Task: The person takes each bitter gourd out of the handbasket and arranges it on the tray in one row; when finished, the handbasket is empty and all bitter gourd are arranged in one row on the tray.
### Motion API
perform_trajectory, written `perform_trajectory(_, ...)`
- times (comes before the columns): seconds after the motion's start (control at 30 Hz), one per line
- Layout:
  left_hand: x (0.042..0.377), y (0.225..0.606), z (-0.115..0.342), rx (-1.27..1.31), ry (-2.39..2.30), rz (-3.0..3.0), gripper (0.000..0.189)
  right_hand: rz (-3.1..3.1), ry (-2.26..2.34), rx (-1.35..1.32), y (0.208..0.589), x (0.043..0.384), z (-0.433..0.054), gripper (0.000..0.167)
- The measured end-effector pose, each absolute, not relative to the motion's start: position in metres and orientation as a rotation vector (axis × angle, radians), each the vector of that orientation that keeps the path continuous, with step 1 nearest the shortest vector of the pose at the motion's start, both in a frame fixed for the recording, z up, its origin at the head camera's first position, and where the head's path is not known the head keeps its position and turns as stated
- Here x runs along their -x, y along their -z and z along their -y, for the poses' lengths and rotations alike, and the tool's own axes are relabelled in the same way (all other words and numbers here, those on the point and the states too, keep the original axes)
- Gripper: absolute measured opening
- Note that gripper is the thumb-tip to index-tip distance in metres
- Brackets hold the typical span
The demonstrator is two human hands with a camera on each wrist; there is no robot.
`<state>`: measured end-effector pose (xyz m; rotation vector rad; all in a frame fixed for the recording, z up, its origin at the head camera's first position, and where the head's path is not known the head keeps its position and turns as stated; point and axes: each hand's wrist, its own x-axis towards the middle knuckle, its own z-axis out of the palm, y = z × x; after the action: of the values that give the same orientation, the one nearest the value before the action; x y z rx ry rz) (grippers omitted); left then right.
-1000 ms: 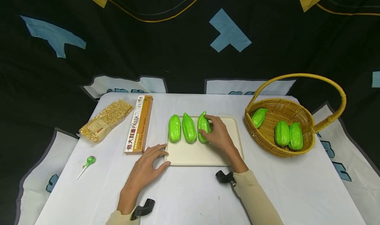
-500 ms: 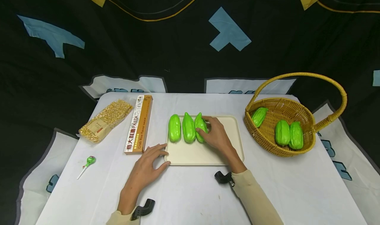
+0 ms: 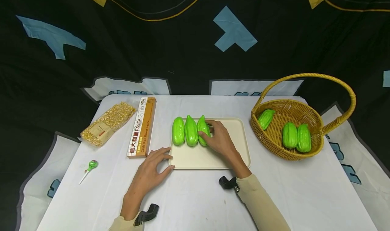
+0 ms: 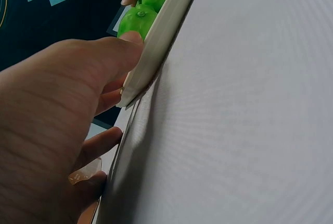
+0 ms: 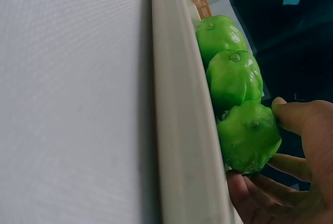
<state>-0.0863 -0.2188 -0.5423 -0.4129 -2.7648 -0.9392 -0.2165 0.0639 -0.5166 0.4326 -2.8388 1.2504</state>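
Observation:
Three glossy green bitter melons lie side by side on a cream tray [image 3: 225, 160] in the head view. My right hand [image 3: 220, 139] holds the rightmost bitter melon [image 3: 202, 126], thumb on its near side and fingers along its right side. It lies against the middle bitter melon [image 3: 191, 132], which lies close to the left bitter melon [image 3: 178, 131]. In the right wrist view the held bitter melon [image 5: 250, 138] shows its stem end. My left hand [image 3: 150, 171] rests with spread fingers at the tray's left edge, thumb at the near corner.
A yellow wicker basket [image 3: 262, 136] with a tall handle stands on the right, holding three more bitter melons. Left of the tray lie a pasta box [image 3: 141, 127], a bag of corn kernels [image 3: 109, 124] and a green lollipop [image 3: 92, 164]. A dark curtain hangs behind.
My right hand has slid the rightmost bitter melon left across the tray until it sits against the middle one, which has shifted slightly left. My left hand has stayed at the tray's edge.

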Motion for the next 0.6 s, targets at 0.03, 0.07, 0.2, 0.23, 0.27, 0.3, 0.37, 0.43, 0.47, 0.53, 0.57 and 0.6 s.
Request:
perform_trajectory(0.03,0.086,0.542,0.219,0.414,0.939,2.764,0.033,2.841,-1.249,-0.432,0.517,0.216,-0.064,0.062)
perform_trajectory(0.07,0.086,0.542,0.219,0.415,0.938,2.763,0.032,2.842,-1.245,-0.432,0.517,0.216,-0.064,0.061)
perform_trajectory(0.2,0.087,0.542,0.219,0.419,0.938,2.756,0.033,2.836,-1.249,-0.420,0.515,0.216,-0.064,0.058)
perform_trajectory(0.23,0.087,0.542,0.219,0.420,0.939,2.751,0.033,2.837,-1.250,-0.416,0.515,0.216,-0.064,0.058)
perform_trajectory(0.27,0.087,0.541,0.219,0.419,0.941,2.750,0.033,2.838,-1.248,-0.414,0.515,0.216,-0.064,0.057)
perform_trajectory(0.3,0.087,0.541,0.219,0.417,0.942,2.750,0.033,2.840,-1.248,-0.409,0.514,0.216,-0.064,0.056)
perform_trajectory(0.37,0.087,0.542,0.219,0.414,0.943,2.752,0.033,2.848,-1.246,-0.400,0.513,0.217,-0.065,0.055)
perform_trajectory(0.43,0.087,0.542,0.219,0.410,0.945,2.756,0.033,2.853,-1.246,-0.390,0.512,0.217,-0.066,0.053)
perform_trajectory(0.47,0.087,0.542,0.219,0.408,0.946,2.761,0.033,2.852,-1.248,-0.387,0.511,0.218,-0.067,0.053)
perform_trajectory(0.53,0.087,0.543,0.219,0.407,0.948,2.763,0.033,2.841,-1.255,-0.383,0.509,0.219,-0.071,0.052)
perform_trajectory(0.57,0.087,0.543,0.219,0.407,0.950,2.764,0.033,2.832,-1.262,-0.382,0.507,0.219,-0.072,0.051)
perform_trajectory(0.6,0.087,0.543,0.219,0.408,0.952,2.763,0.033,2.819,-1.270,-0.383,0.505,0.220,-0.074,0.050)
